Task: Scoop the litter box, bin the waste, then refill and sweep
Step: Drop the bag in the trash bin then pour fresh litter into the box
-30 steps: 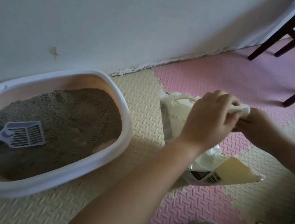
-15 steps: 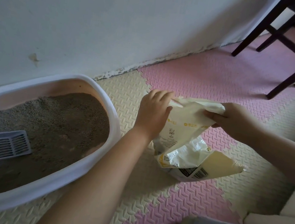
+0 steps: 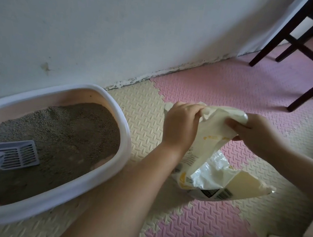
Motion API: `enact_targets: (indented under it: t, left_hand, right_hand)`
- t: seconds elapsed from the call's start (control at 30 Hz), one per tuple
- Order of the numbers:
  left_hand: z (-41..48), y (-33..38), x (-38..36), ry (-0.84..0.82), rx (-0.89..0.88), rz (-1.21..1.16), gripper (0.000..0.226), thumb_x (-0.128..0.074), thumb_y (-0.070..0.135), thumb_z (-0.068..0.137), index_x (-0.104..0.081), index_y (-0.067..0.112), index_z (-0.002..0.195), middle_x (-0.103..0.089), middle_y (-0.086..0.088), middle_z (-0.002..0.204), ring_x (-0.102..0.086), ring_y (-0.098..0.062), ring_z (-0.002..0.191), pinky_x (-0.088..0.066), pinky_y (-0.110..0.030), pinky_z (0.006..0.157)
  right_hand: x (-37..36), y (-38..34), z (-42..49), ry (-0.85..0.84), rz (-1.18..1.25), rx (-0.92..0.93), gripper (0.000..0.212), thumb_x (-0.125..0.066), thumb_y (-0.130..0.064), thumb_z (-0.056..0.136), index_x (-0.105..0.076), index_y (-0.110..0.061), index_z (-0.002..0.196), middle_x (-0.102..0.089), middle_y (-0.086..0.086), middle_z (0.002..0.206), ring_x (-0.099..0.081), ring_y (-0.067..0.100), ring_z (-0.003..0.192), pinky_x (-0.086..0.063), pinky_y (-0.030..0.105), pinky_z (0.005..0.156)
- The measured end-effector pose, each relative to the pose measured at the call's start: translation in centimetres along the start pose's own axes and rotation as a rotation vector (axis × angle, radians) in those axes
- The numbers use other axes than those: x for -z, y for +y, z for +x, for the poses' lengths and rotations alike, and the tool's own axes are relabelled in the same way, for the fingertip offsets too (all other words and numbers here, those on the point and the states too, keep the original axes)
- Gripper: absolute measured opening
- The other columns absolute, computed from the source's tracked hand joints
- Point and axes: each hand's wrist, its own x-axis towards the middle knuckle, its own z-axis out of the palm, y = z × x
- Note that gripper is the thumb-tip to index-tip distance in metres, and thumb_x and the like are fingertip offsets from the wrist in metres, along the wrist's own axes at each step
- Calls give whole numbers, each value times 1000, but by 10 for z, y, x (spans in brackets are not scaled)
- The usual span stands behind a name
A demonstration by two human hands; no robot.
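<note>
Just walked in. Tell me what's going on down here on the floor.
A person is working at the top of a cream bag, presumably fresh litter, which stands on the foam mat just right of the litter box. The left hand and the right hand each grip the bag's crumpled top edge. Nothing is being poured yet. The grey scoop lies on the litter inside the box, with no hand on it.
</note>
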Motion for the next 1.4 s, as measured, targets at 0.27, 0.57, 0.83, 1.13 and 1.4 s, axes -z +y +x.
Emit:
enact_targets:
  t: [0.27,0.57,0.83,1.13,1.4]
  left_hand:
    - [8,41,0,80,-68,-98,16,-59,9,90,-74,12,95,-74,-2,87,-58,-24,83,-45,-31,67]
    - [13,67,0,133,-135,-166,16,-61,6,87,-75,13,89,-71,3,76,-43,-10,72,-34,-15,63]
    - [21,83,10,159,-248,-110,13,-60,11,86,-73,8,86,-71,0,77,-56,-20,76,-45,-29,68]
    - [21,84,8,134,-271,-29,15,-63,9,87,-73,10,97,-72,-2,94,-59,-24,95,-50,-34,76]
    - [10,48,4,-12,-397,119,50,-36,6,90,-45,1,138,-51,-17,133,-44,-29,125,-40,-36,104]
  right_hand:
    - [7,1,5,184,102,13,23,-50,-16,95,-66,-4,85,-69,14,80,-68,28,74,-58,45,71]
    - [13,1,-3,355,42,78,24,-46,-23,92,-64,-14,79,-65,9,71,-61,35,70,-52,53,66]
    - [23,-12,-7,467,31,84,31,-45,-23,95,-54,-17,66,-54,-4,59,-45,14,54,-36,32,53]
    - [16,-17,5,472,119,18,28,-42,-12,87,-43,-15,60,-43,-4,56,-35,11,53,-28,26,49]
    - [17,17,36,539,154,-166,27,-43,-23,93,-60,-6,82,-58,5,72,-52,23,66,-44,38,62]
